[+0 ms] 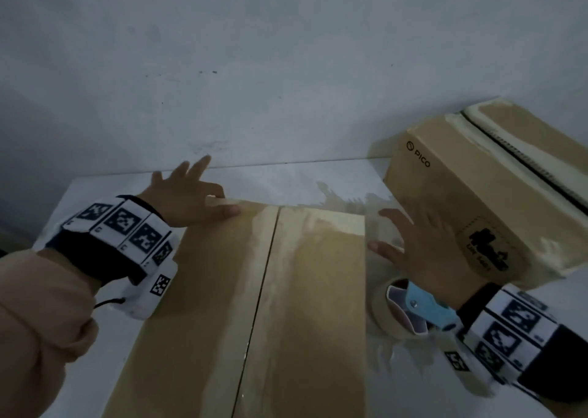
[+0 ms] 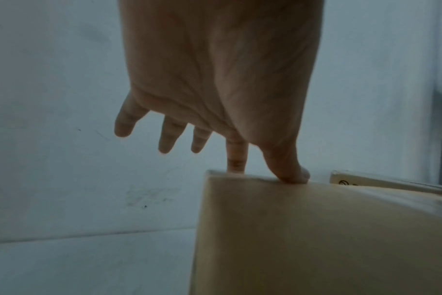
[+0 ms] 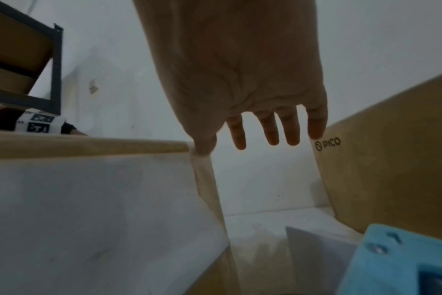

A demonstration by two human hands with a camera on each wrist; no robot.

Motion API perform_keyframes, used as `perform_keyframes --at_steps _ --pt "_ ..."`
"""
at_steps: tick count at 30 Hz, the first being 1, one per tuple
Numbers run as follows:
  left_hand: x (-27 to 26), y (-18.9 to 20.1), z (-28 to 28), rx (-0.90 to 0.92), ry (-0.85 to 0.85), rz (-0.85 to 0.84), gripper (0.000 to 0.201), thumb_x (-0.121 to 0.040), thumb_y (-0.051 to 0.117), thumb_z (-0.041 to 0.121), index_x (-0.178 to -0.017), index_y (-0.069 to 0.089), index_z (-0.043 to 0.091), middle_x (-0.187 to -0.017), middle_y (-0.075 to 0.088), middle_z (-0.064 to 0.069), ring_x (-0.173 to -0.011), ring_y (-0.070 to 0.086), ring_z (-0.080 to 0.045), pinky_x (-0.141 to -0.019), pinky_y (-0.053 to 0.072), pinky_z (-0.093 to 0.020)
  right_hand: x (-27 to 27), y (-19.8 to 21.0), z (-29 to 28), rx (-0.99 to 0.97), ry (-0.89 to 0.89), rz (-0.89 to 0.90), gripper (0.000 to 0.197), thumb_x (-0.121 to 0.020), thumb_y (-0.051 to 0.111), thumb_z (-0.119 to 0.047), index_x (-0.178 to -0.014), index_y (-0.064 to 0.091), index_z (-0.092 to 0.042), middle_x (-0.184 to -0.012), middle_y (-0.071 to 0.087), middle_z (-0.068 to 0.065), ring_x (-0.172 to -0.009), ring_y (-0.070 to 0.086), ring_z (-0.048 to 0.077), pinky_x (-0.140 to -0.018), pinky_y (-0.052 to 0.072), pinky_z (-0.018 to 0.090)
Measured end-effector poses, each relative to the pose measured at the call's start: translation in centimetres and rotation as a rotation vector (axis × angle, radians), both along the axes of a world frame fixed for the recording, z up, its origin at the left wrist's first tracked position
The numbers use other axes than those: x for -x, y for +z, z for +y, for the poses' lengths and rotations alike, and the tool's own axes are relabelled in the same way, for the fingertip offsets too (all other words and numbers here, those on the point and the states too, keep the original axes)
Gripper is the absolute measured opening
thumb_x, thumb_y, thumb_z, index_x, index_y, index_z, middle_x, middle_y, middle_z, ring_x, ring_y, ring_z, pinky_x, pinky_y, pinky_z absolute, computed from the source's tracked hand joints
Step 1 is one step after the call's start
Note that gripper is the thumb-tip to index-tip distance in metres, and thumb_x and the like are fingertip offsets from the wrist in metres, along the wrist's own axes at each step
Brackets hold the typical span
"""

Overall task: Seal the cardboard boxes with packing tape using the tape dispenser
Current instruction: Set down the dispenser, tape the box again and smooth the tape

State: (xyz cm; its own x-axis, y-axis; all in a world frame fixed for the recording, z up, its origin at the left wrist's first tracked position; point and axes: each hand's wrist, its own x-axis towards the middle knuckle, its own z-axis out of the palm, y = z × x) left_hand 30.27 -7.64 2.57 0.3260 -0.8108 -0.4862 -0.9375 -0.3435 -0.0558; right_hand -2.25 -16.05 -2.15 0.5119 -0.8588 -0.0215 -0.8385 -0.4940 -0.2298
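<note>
Head view: left hand spread flat at the far left corner of the near box, thumb and forefinger on its top edge, other fingers apart over bare white table. Right hand splayed, fingers straight, holding nothing, filling the narrow gap between that box's right edge and the PICO box. Blue dispenser with its tan tape roll just below the right wrist, on the table. Flaps shut, seam bare down the middle, glossy old tape streaks beside it.

Left wrist view: thumb pressed on the smooth cardboard rim, forefinger behind the edge, three fingers hanging free over open tabletop to the left.

Right wrist view: fingers straight and parted above a slim channel of table; near box wall left of the thumb, printed kraft side right of the little finger, matte blue plastic under the wrist.
</note>
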Motion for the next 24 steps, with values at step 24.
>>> perform_keyframes --at_steps 24 --pt "-1.1 -0.3 -0.6 0.097 0.124 0.370 0.057 -0.086 0.053 0.045 -0.137 0.039 0.023 -0.132 0.054 -0.006 -0.120 0.049 -0.021 -0.100 0.036 -0.029 -6.5 1.3 -0.3 -0.348 -0.008 -0.299 0.044 -0.095 0.045 -0.027 -0.135 0.039 -0.011 -0.102 0.064 0.015 -0.102 0.056 0.030 -0.091 0.042 0.036"
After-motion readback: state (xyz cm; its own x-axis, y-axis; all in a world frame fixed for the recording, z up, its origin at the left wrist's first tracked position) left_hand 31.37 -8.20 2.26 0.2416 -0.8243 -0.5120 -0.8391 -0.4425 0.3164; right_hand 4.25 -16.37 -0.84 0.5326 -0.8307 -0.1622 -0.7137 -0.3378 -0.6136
